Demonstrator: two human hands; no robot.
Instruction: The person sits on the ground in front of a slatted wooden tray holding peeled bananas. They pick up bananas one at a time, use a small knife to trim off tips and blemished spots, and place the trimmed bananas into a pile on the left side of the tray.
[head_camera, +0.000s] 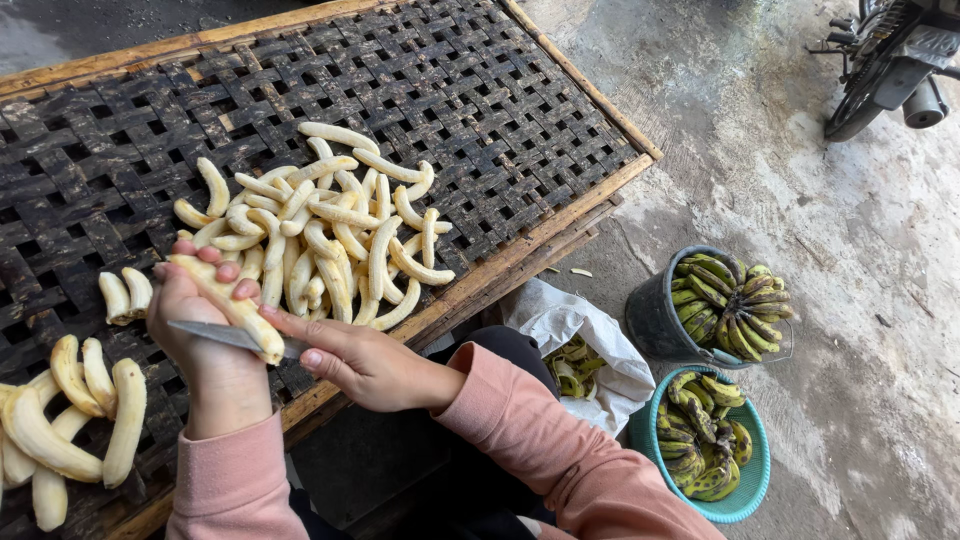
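The left hand (195, 315) wraps its fingers around a peeled banana (228, 303), held steady above the woven drying surface (480, 110); the right hand (365, 362) pinches a knife (215, 334), blade laid lengthwise to slice; cut strips (330, 225) are piled nearby.

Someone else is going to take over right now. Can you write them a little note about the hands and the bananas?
Left hand: grip shut on a peeled banana, held over the woven rack.
Right hand: grip shut on a knife, blade laid against that banana.
Done: a peeled pile lies mid-rack, a smaller group at its near-left end.
Left: unpeeled bananas fill the dark bucket and the teal basin on the ground.
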